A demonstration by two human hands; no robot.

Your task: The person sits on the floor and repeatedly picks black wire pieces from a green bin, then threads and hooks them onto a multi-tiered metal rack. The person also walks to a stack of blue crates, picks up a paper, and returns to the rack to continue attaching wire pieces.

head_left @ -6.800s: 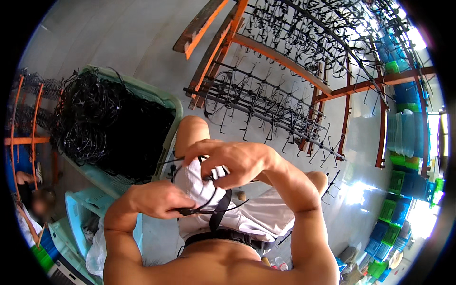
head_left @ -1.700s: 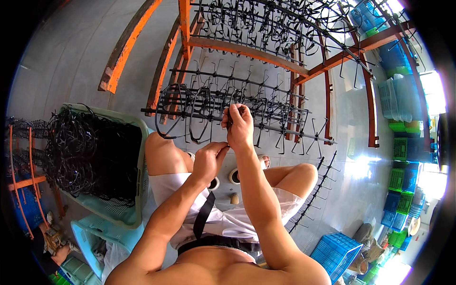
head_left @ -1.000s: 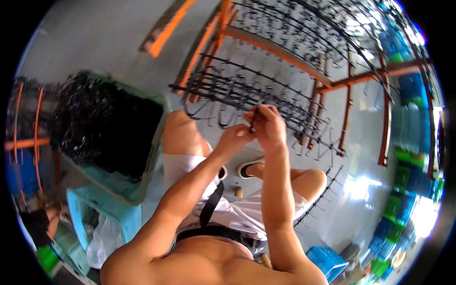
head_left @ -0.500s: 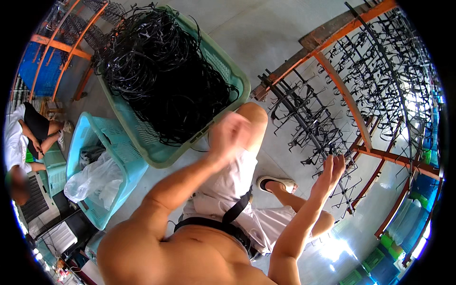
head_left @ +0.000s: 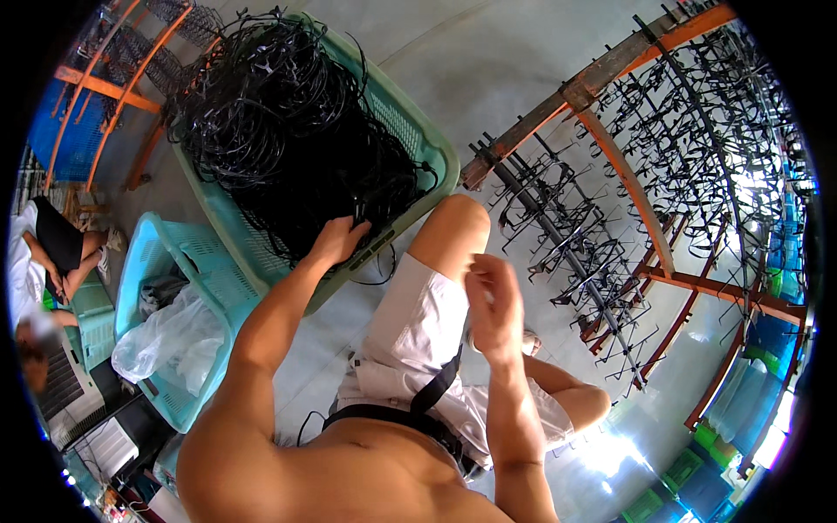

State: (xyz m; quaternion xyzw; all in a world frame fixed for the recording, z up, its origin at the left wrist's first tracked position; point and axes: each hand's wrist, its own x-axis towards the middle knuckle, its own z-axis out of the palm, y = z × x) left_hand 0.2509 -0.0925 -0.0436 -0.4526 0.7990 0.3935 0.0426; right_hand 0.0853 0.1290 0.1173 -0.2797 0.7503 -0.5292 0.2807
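Note:
My left hand (head_left: 336, 241) is at the near edge of a heap of thin black looped parts (head_left: 288, 139), inside a large green crate (head_left: 410, 113). Its fingers close among the dark parts, with the thumb out to one side; what they hold blends into the black. My right hand (head_left: 495, 301) is in the air above my knee, fingers loosely curled and smeared by motion, and nothing shows clearly in it. To its right stands a hanging rack (head_left: 558, 222) with several dark rods and small black hooks, apart from the hand.
A light-blue crate (head_left: 187, 261) with a clear plastic bag (head_left: 179, 336) stands to the left. Beyond it sits another person (head_left: 61, 253). Orange metal frames (head_left: 636, 183) with black hooks fill the right side; similar orange frames (head_left: 113, 87) stand at far left.
My left hand has moved left and down onto the black heap in the crate. My right hand has come away from the rack, leftward to above my knee, and its fingers have curled.

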